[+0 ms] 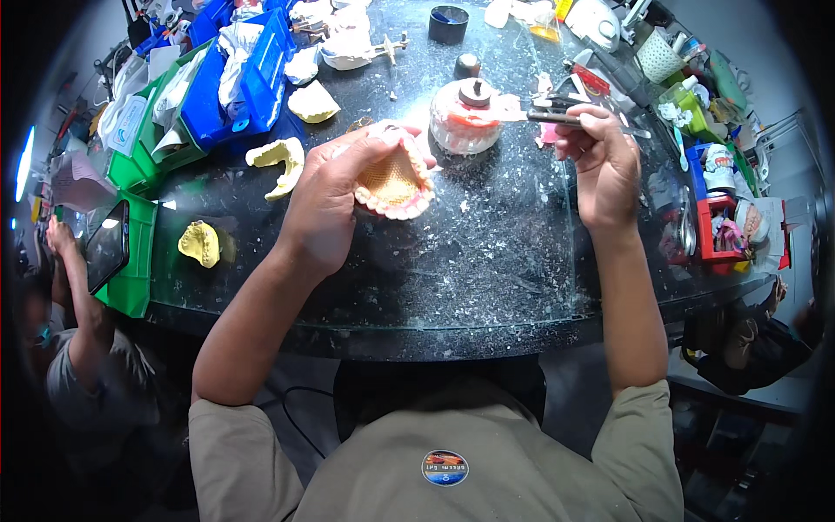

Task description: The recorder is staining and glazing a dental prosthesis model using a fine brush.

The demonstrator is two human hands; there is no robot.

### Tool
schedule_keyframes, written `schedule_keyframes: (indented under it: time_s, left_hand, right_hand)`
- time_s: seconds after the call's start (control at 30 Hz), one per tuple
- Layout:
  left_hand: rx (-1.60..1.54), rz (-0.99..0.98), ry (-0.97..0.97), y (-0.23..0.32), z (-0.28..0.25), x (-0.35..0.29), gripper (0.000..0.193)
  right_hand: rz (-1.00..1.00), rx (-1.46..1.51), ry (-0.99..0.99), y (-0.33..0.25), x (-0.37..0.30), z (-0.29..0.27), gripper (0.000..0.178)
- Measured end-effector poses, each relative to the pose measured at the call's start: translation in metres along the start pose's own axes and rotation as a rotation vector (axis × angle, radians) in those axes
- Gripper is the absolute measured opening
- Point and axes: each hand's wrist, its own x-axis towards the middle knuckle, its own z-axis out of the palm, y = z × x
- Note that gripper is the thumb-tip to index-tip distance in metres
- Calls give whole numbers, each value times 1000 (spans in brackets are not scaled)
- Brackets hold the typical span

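My left hand (320, 204) is closed around an upper denture piece (393, 181), its fingers and thumb at the far rim. This piece has a row of pale teeth, a pink edge and a gold-coloured mesh over the palate. My right hand (602, 161) grips the dark handle of a wax knife (550, 117). The knife's pale blade points left, beside the dark wick cap of a round glass spirit lamp (461, 135). Reddish stuff lies on the lamp's top near the blade; whether the blade touches it I cannot tell.
Yellow plaster casts (200, 244) lie on the dark bench (487, 261) at left. Blue bins (261, 74) and a green bin (130, 270) line the left edge. Hand tools (591, 83) and a red box (720, 230) stand at right. Another person (91, 348) sits at far left.
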Motion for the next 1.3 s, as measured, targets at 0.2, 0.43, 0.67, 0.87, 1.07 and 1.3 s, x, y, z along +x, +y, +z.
schedule_keyframes:
  time_s: [0.2, 0.43, 0.67, 0.87, 1.07, 1.3]
  left_hand:
    - [-228, -41, 86, -4, -5, 3, 44]
    - [-423, -7, 72, 0, -1, 0, 54]
    - [-413, 42, -151, -8, -13, 1, 56]
    - [-357, 14, -72, -3, -4, 1, 56]
    - [-340, 22, -97, -7, -11, 3, 58]
    - [-352, 8, -138, -8, -12, 3, 60]
  right_hand:
    - [79, 22, 87, 8, 1, -2, 17]
    - [72, 41, 111, 11, 0, -2, 15]
    - [65, 49, 113, 12, 0, -1, 15]
    - [53, 34, 133, 14, -1, 0, 14]
    - [52, 44, 128, 15, 0, 0, 14]
    - [57, 38, 135, 16, -1, -1, 14]
